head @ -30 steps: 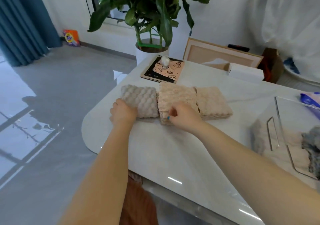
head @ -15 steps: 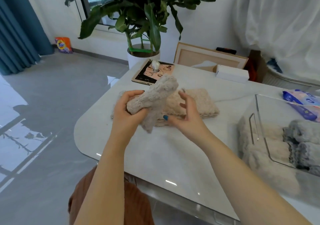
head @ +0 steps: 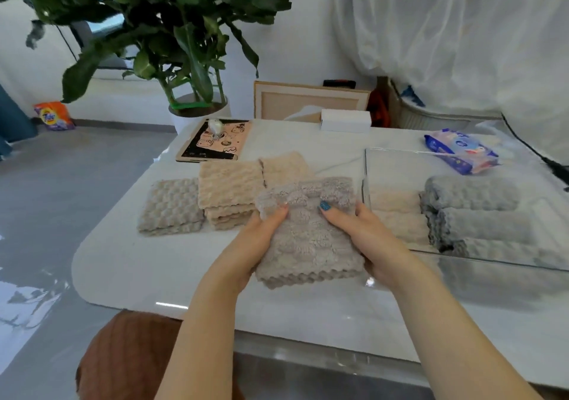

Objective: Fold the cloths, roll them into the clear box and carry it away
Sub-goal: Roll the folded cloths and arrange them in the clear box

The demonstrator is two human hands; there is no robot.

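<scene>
A folded grey-beige fluffy cloth is held over the white table between both hands. My left hand grips its left side with the thumb on top, and my right hand grips its right side, thumb on top as well; the far edge is curled over. On the table behind lie a folded grey-beige cloth, a stack of peach cloths and another peach cloth. The clear box stands at the right, holding rolled grey cloths and pale rolled ones.
At the table's far side are a cartoon-printed board, a white box and a picture frame. A wet-wipes pack lies behind the clear box. A potted plant stands beyond the table's far left corner.
One cloth has been lifted off the pile and brought toward the table's near middle. It was bunched in my left hand; both hands now hold it flat by its sides.
</scene>
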